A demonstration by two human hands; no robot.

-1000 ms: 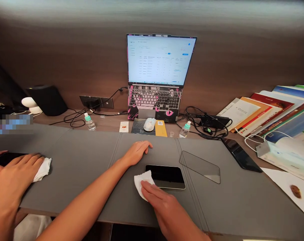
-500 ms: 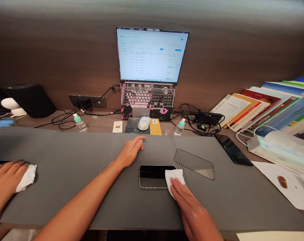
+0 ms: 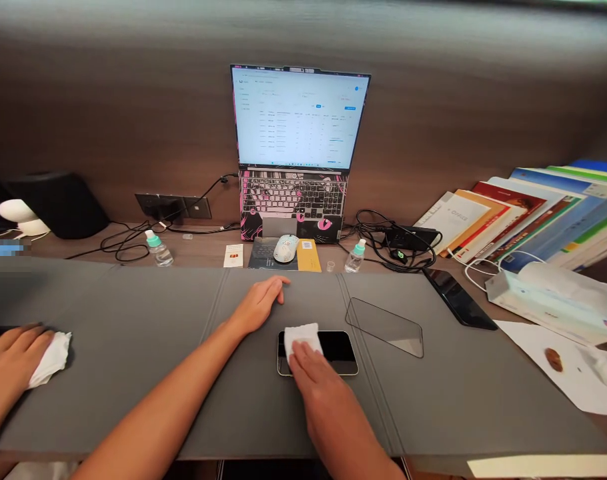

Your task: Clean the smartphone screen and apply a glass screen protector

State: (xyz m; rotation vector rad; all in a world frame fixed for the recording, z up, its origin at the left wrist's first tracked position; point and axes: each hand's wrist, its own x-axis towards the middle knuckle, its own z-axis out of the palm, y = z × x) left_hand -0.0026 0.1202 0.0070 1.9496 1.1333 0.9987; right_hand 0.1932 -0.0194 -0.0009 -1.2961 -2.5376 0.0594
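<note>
A smartphone [image 3: 344, 352] lies face up on the grey desk mat, its dark screen partly covered. My right hand [image 3: 316, 380] presses a folded white tissue [image 3: 303, 337] flat onto the left half of that screen, fingers together over it. My left hand [image 3: 259, 304] rests on the mat up and to the left of the phone, loosely bent with a finger stretched out and nothing in it. Right of the phone lies a clear screen protector with a black border [image 3: 385, 328].
A co-worker's hand [image 3: 14, 353] holds another tissue at the far left. Along the back stand a laptop [image 3: 293, 200], a mouse [image 3: 286, 249] and two small bottles [image 3: 159, 250] [image 3: 355, 257]. At right are a dark phone [image 3: 458, 299], a tissue pack [image 3: 548, 310] and leaning books [image 3: 523, 207].
My right hand has slid the tissue leftward across the phone screen, from its right end to its left half. My left hand has stayed in place.
</note>
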